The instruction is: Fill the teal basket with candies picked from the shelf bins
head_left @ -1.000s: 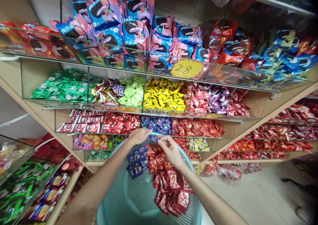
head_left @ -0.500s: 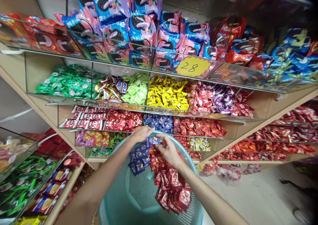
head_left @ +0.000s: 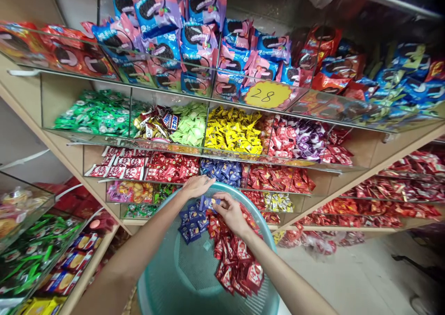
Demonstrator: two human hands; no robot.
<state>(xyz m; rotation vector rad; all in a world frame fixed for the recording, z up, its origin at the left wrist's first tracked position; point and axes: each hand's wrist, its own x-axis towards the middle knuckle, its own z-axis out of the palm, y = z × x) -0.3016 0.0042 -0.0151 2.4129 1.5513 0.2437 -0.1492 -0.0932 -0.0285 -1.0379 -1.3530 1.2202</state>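
Observation:
A round teal plastic basket (head_left: pixel 163 278) tilts toward the shelves in front of me. My left hand (head_left: pixel 196 186) lies over its far rim, fingers curled on the edge and partly hidden. Inside the basket, my right hand (head_left: pixel 230 213) pinches a small blue candy packet (head_left: pixel 207 204) between thumb and fingers. Just below that packet lies a pile of blue candy packets (head_left: pixel 193 223). Red candy packets (head_left: pixel 236 259) spread beside them, under my right wrist and down the basket's right side.
Beyond the rim, a shelf bin holds blue candies (head_left: pixel 222 171). Yellow candies (head_left: pixel 233 130) and green candies (head_left: pixel 100 113) fill bins higher up. Cookie packs (head_left: pixel 163 48) crowd the top shelf behind a "28" price sign (head_left: pixel 267 94). More packets (head_left: pixel 55 259) stand at left.
My right hand has shifted slightly left and down with the blue candy packet, closer to the blue pile. My left hand stays at the rim. The view has shifted slightly.

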